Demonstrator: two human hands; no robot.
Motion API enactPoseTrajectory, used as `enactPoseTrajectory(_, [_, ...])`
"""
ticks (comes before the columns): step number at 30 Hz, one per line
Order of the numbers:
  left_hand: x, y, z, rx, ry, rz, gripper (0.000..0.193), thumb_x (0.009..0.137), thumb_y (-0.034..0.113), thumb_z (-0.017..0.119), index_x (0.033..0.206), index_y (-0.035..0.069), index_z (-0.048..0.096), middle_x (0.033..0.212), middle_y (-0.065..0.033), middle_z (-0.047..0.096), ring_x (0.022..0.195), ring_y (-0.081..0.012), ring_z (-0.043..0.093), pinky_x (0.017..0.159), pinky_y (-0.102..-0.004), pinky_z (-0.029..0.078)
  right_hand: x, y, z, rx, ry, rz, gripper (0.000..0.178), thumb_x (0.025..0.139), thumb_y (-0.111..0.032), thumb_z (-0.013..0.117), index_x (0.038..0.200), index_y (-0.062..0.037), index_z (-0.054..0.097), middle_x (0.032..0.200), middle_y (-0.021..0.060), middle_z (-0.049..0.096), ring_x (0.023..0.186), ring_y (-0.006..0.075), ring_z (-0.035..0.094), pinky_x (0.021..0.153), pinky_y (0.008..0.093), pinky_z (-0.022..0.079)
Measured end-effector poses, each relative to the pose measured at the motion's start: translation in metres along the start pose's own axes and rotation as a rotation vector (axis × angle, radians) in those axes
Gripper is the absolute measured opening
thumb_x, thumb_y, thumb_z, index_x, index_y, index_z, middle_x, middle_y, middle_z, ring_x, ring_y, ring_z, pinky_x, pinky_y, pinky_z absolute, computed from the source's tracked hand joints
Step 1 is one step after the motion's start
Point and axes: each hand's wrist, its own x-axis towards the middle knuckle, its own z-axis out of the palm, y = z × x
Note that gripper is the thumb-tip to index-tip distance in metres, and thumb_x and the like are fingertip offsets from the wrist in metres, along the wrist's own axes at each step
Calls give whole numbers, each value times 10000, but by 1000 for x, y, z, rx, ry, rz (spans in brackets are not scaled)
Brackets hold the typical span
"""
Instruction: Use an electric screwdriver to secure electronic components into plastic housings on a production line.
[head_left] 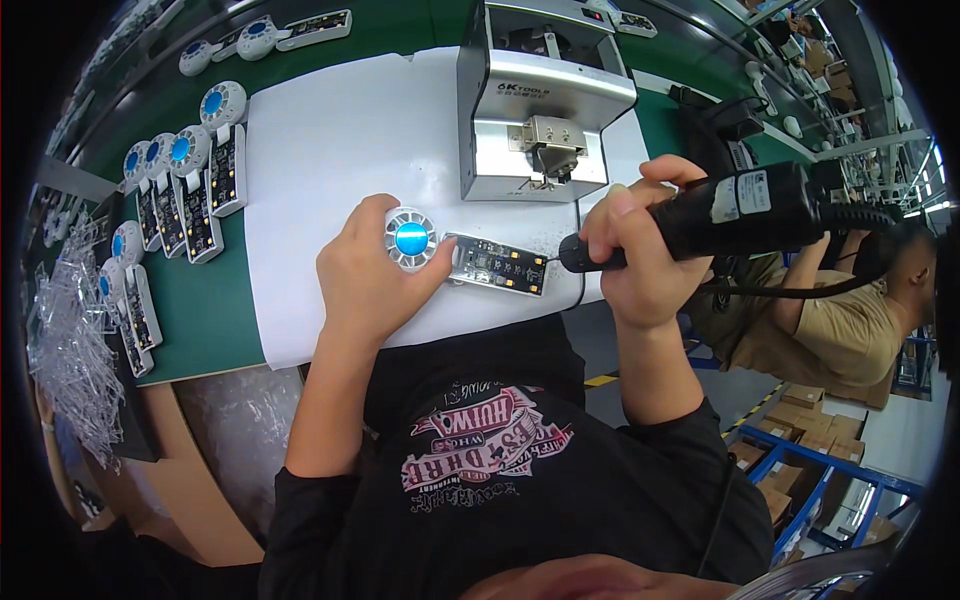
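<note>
My left hand (365, 265) is closed around the round white vented head (411, 238) of a handheld device, which has a blue disc in its middle. From that head a flat black circuit board (497, 264) in a pale housing stretches to the right, over the white sheet. In my right hand (645, 240) is a black electric screwdriver (740, 212), held nearly level and pointing left. Its thin bit meets or lies very close to the board's right end; whether it touches a screw I cannot tell. A cable runs from the screwdriver's rear.
Beyond my hands stands a silver screw feeder (545, 100) on the white sheet (340, 130). Several similar devices (188, 190) lie in rows on the green mat (205, 335) at left. A heap of clear plastic (70, 340) hangs at the far left. Another person (835, 310) sits at right.
</note>
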Motion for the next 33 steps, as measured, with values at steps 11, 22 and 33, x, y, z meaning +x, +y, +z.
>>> enactPoseTrajectory(11, [-1,0,-4,30,24,33,523,687,324,847,1036,13,613,856,-148,668,687,-322,673,603,-392,530,14,-13,9,-7,-76,-79,248,876,55,593,1089,-3,481,642,42,524,487,148,525,526,323,486])
enactPoseTrajectory(22, [-3,-4,-4,27,129,26,483,691,330,838,1005,22,639,843,-136,676,687,-308,678,606,-389,538,48,-17,39,-42,-28,-183,267,873,68,610,1103,9,487,656,74,580,492,149,544,524,320,496])
enactPoseTrajectory(33, [-2,-5,-4,-26,79,27,476,706,333,833,1001,15,637,856,-133,676,702,-300,683,606,-381,540,16,13,67,117,-146,21,273,866,82,623,1087,-3,486,684,82,585,494,149,546,508,310,484])
